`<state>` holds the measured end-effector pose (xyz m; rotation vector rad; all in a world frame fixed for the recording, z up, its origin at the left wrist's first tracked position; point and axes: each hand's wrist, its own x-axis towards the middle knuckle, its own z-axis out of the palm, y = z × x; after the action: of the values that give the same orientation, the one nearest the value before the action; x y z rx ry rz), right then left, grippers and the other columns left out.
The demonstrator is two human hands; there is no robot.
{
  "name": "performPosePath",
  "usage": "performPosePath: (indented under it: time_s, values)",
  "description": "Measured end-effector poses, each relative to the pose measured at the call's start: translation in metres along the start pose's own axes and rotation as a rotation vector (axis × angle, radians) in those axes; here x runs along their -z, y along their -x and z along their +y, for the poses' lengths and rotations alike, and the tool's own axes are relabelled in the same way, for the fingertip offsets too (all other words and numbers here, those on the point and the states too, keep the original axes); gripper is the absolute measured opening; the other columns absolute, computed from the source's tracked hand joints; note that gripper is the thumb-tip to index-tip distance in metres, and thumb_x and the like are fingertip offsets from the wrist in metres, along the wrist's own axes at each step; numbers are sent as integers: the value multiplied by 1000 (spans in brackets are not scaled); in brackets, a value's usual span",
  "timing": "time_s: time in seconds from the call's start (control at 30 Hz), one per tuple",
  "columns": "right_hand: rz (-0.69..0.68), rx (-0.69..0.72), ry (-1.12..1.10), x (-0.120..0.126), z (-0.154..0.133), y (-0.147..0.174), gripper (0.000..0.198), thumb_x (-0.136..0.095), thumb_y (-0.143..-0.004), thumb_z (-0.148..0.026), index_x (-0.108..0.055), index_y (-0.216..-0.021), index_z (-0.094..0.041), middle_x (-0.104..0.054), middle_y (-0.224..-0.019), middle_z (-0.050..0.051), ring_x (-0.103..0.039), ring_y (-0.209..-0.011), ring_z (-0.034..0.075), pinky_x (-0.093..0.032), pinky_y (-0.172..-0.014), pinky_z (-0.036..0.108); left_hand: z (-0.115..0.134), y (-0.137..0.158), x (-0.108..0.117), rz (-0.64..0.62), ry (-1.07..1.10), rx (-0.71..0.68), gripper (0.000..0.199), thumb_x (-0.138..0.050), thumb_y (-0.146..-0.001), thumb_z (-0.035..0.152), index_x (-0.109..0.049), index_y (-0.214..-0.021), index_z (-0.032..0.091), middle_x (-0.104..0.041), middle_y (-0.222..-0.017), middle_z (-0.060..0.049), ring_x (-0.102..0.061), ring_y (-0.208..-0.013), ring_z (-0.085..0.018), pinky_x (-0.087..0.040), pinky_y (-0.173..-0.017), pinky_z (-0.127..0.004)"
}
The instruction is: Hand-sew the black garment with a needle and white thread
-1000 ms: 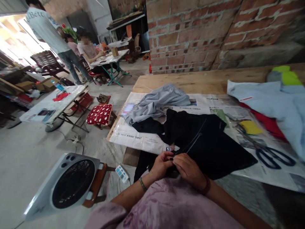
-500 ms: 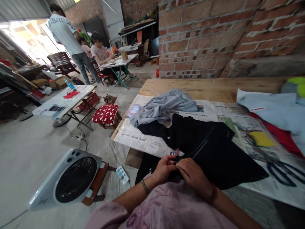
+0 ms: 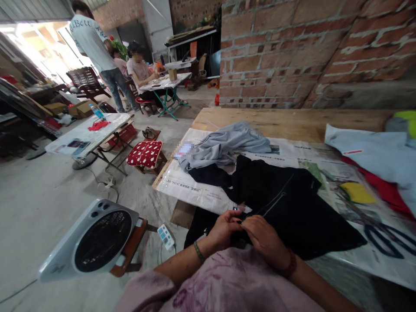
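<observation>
Close together at the table's near edge, my left hand and my right hand both have their fingers closed on the black garment. Between the fingertips there is a small dark bit of it; the exact spot is partly hidden by the fingers. The garment spreads flat to the right over newspaper and hangs over the edge at the left. Pale seam lines run across its dark cloth. Behind it lies a crumpled grey garment. Large blue-handled scissors rest to the right of my right hand.
A yellow piece and light blue cloth lie at the right of the newspaper-covered table. On the left are a box fan, a power strip and a red cushioned stool. People are by tables farther back.
The camera view has shifted slightly. My hands stay together on the black garment, with only tiny finger movement.
</observation>
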<state>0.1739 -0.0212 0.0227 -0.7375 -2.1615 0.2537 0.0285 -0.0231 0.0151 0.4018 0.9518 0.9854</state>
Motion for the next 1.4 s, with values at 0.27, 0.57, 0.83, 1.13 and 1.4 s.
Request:
performPosePath:
  time_s: [0.27,0.57,0.83,1.13,1.4]
  values:
    - [61,-299,-113,-1,-6,0,16,-41,-87,-18,-56,-83,-20,-61,-76,2,-58,-69,12,-48,-62,24,3,1,-1,-55,-5,3,46,-72,-44,5,-61,-88,13,-58,-62,3,-50,-54,-7,-36,-60,-23]
    - [62,-124,-30,0,3,0,15,-44,-85,-15,-57,-91,-20,-62,-82,4,-58,-78,15,-48,-73,31,2,4,4,22,1,67,31,-78,-48,21,-60,-70,11,-59,-58,0,-53,-52,-11,-37,-56,-25]
    - [45,-22,48,-3,7,-2,19,-39,-84,-11,-55,-89,-20,-60,-79,4,-57,-75,15,-49,-72,33,7,7,-6,89,-184,-4,26,-76,-48,25,-59,-63,12,-55,-52,2,-48,-48,-9,-35,-53,-24]
    - [48,64,59,12,0,-14,19,-41,-83,-9,-53,-94,-20,-61,-83,4,-58,-82,16,-49,-77,33,-8,-4,5,156,-93,87,22,-73,-49,23,-57,-60,12,-51,-50,2,-46,-49,-9,-34,-54,-24]
    - [55,-349,-166,24,-1,-31,13,-45,-86,-26,-57,-88,-21,-60,-84,3,-59,-76,13,-49,-70,23,1,5,2,28,-122,-67,26,-74,-52,28,-61,-69,13,-57,-61,1,-49,-56,-10,-36,-59,-23]
